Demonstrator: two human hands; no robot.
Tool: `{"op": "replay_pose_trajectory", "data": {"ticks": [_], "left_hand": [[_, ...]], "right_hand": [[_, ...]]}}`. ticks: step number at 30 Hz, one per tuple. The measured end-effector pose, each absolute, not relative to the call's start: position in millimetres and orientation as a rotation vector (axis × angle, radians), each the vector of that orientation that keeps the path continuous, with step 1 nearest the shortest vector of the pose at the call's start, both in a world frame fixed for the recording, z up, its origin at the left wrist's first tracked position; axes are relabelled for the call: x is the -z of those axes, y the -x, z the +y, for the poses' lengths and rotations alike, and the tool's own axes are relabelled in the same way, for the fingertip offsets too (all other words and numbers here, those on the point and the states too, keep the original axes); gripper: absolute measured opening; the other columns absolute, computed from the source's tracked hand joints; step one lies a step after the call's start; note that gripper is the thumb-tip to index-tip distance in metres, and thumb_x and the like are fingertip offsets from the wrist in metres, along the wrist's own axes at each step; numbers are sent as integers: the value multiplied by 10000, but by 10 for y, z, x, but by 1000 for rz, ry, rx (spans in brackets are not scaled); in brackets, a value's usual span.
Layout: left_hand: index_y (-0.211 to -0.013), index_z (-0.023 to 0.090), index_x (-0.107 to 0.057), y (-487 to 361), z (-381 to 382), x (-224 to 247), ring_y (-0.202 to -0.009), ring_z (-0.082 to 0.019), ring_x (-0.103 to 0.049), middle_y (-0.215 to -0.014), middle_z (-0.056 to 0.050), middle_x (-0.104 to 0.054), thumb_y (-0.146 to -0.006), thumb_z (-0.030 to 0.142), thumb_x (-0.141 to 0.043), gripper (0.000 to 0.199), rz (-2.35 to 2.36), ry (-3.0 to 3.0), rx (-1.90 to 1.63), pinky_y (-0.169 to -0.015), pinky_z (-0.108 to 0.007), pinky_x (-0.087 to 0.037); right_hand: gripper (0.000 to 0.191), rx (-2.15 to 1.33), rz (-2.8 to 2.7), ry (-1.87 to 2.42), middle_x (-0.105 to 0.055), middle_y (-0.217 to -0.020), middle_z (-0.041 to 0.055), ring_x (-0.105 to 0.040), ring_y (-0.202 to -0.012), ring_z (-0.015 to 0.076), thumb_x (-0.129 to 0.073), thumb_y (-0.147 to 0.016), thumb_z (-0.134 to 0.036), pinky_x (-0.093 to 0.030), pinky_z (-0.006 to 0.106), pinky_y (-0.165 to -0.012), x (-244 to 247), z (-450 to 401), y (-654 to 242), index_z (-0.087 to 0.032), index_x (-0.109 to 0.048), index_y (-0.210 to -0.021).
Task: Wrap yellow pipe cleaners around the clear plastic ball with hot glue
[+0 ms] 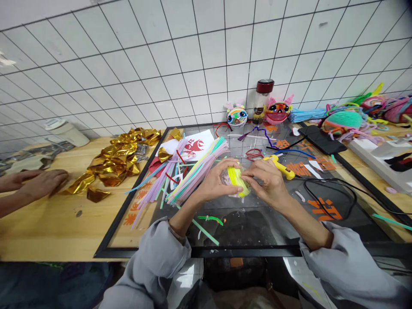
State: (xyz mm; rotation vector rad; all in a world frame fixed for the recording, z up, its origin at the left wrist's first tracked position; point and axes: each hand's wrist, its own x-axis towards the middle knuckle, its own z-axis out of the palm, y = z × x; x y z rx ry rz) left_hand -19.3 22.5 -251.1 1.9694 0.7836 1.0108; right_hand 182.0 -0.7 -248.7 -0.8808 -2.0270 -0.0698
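My left hand (216, 180) is curled around a clear round ball (225, 177) above the black board. Yellow pipe cleaner (235, 176) covers part of the ball's side. Pressed against that yellow part are the pinched fingertips of my right hand (266, 181); they seem to grip the pipe cleaner, though the fingers hide its end. A yellow glue gun (280, 166) lies just behind my right hand. Left of the ball rests a bundle of pastel pipe cleaners (200, 171). Short green pieces (210, 219) lie nearer to me.
Red-handled scissors (254, 153) lie behind my hands. Two decorated round faces (237, 116) and a jar (259, 103) stand by the tiled wall. Gold foil (112, 163) and another person's hands (38, 184) are at left. A phone (324, 139) and black cord (357, 193) are at right.
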Motion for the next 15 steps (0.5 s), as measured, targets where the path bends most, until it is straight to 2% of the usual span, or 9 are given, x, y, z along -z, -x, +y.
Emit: {"op": "replay_pose_trajectory", "data": {"ticks": [6, 10, 13, 15], "left_hand": [[-1087, 215, -622, 197, 231, 2533, -1303, -281, -543, -1311, -111, -609, -643, 331, -847, 511, 796, -1974, -1010, -1151, -451, -369], [-1078, 208, -609, 221, 291, 2621, -1278, -269, -554, -1336, -107, -592, -619, 351, -849, 537, 834, -1864, -1025, -1121, -409, -394], [-1092, 207, -580, 252, 362, 2681, -1240, -262, -565, -1323, -103, -603, -585, 376, -856, 601, 901, -1712, -1015, -1081, -385, -420], [-1090, 206, -568, 274, 405, 2696, -1225, -263, -563, -1311, -103, -604, -557, 390, -863, 637, 931, -1638, -1025, -1062, -383, -428]], "right_hand": [[223, 5, -1998, 868, -660, -723, 20, -577, -695, 163, -578, -951, -297, -390, 338, -689, 2487, -33, -1767, -199, -676, -776], [288, -176, -1879, 878, -644, -712, 16, -587, -700, 165, -615, -929, -412, -434, 320, -676, 2430, 28, -1866, -209, -641, -727], [392, -158, -1597, 1072, -608, -699, 18, -574, -695, 167, -526, -955, -489, -449, 310, -665, 2415, 184, -2141, -212, -592, -686], [409, -42, -1469, 1314, -618, -748, 45, -580, -716, 183, -458, -965, -504, -453, 320, -671, 2433, 295, -2349, -199, -625, -752]]}}
